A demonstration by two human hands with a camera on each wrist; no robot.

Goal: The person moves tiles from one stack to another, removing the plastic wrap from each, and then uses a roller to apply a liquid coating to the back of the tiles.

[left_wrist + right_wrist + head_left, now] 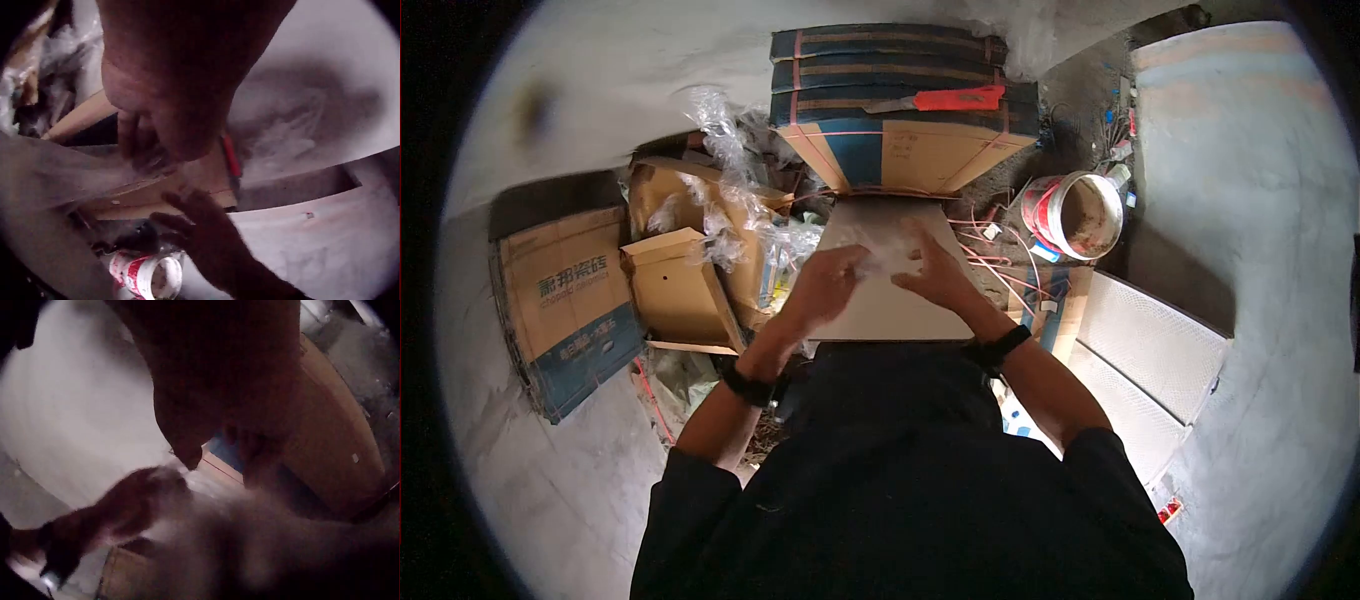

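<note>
Presently, left hand (825, 288) curled, pinching clear film (211, 487); right hand (941, 280) loosely spread; both over one pale slab (890, 318); three strapped cartons (915, 155) ahead; one bucket (1044, 215) rightward.

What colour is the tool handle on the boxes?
The handle is red, clearest in the head view.
</note>
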